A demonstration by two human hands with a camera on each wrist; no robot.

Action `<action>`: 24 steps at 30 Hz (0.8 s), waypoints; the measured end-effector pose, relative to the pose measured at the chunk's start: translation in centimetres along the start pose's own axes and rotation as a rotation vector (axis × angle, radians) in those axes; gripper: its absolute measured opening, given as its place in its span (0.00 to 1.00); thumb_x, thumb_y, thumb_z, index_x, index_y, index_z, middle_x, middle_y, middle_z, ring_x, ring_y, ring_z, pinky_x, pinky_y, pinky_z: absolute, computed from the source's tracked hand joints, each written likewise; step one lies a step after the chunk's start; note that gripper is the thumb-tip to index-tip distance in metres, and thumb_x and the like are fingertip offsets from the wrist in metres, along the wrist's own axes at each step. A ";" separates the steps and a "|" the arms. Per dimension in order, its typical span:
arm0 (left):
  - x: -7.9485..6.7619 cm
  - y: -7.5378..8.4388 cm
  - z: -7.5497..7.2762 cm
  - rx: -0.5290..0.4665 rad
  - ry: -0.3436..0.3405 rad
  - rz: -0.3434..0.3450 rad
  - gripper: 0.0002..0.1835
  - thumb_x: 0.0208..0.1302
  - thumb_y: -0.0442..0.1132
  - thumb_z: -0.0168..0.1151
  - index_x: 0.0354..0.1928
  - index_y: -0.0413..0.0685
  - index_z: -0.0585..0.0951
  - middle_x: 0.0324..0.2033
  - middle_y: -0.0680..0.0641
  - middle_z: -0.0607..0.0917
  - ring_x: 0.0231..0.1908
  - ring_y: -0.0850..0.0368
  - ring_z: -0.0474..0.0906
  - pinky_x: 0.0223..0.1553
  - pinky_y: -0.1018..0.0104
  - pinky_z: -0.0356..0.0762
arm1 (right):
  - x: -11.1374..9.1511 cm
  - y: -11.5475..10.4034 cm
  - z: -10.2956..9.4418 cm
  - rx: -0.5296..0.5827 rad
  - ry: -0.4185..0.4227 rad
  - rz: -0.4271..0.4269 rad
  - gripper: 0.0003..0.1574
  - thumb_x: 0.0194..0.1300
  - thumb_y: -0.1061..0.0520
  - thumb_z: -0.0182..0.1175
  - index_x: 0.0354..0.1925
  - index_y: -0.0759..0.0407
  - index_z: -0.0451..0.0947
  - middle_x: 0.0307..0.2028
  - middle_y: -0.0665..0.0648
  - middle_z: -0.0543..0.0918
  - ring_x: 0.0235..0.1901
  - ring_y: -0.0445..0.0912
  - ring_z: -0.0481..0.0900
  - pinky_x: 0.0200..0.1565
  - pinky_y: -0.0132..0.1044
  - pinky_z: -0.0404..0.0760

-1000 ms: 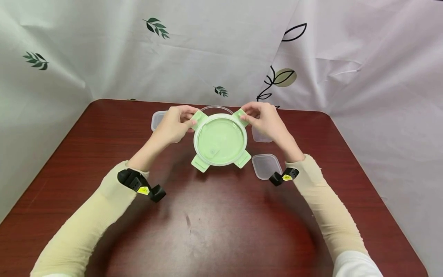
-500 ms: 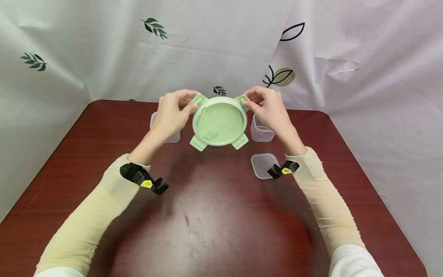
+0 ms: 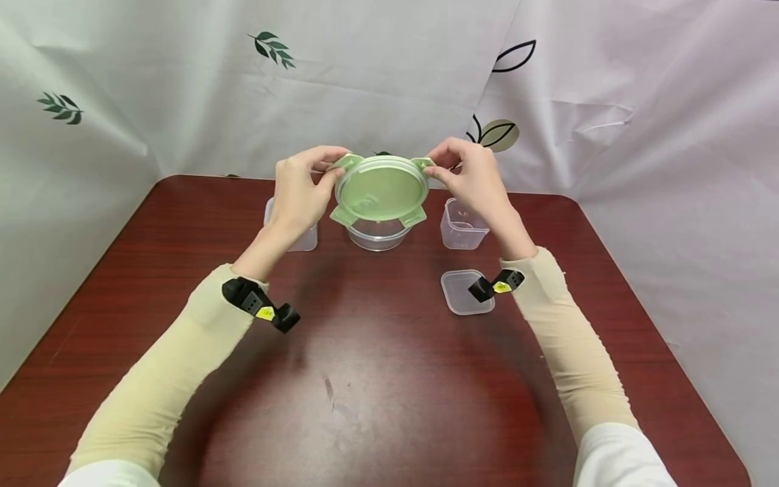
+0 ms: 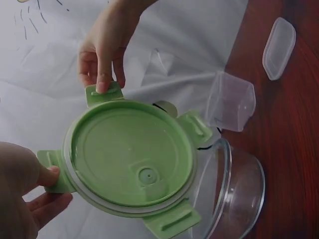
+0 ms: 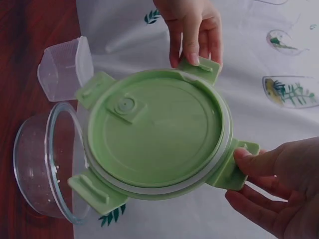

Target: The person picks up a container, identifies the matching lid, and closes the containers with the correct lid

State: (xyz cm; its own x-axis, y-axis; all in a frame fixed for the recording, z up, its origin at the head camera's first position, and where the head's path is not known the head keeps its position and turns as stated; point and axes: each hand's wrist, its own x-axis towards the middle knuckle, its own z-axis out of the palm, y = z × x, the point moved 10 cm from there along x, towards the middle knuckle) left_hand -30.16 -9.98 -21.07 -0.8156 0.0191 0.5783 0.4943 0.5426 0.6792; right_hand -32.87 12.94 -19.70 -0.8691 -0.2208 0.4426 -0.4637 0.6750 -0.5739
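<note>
Both hands hold up a round green lid with a pale sealing ring and side clips. My left hand pinches one far clip between thumb and fingers. The opposite far clip is pinched by my right hand. Tilted, the lid hangs above a round clear glass bowl, apart from it; in the head view the lid hides much of the bowl. Both wrist views show the lid's top with its round vent plug and the open bowl beyond. Small white bits show at the bowl in the right wrist view.
Right of the bowl stands an uncovered clear plastic box. Its square clear lid lies flat nearer me. On the left, a covered-looking plastic container is partly behind my left hand. A white patterned curtain hangs behind the brown table.
Both hands have lifted the green lid upward and away from me and tilted it, so it looks flatter. The glass bowl's front now shows beneath it.
</note>
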 end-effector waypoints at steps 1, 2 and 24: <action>0.0 -0.1 0.0 0.000 0.010 0.011 0.12 0.63 0.30 0.62 0.46 0.46 0.86 0.41 0.46 0.89 0.38 0.54 0.86 0.40 0.71 0.82 | 0.1 0.0 0.1 0.004 -0.001 -0.007 0.09 0.57 0.58 0.69 0.38 0.59 0.84 0.35 0.57 0.88 0.26 0.33 0.77 0.30 0.22 0.75; 0.0 -0.1 -0.1 0.002 0.020 0.026 0.12 0.62 0.30 0.62 0.46 0.46 0.86 0.41 0.46 0.89 0.38 0.54 0.87 0.39 0.71 0.82 | 0.1 0.0 0.2 0.008 -0.002 -0.013 0.09 0.57 0.58 0.69 0.38 0.59 0.84 0.35 0.57 0.88 0.26 0.33 0.77 0.30 0.22 0.75; -1.5 -1.8 1.7 0.134 0.093 0.290 0.05 0.61 0.30 0.63 0.35 0.44 0.87 0.32 0.44 0.88 0.25 0.54 0.76 0.29 0.67 0.67 | -1.3 -0.5 2.7 -0.148 0.112 -0.423 0.05 0.57 0.70 0.64 0.31 0.63 0.80 0.37 0.58 0.87 0.39 0.51 0.82 0.44 0.41 0.80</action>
State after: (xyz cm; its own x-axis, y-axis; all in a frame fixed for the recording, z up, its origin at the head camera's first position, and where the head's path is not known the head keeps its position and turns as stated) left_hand -30.38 -9.52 -23.93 -0.6130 0.1156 0.7815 0.6525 0.6319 0.4183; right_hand -31.94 11.00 -21.86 -0.5811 -0.4266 0.6931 -0.7372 0.6367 -0.2261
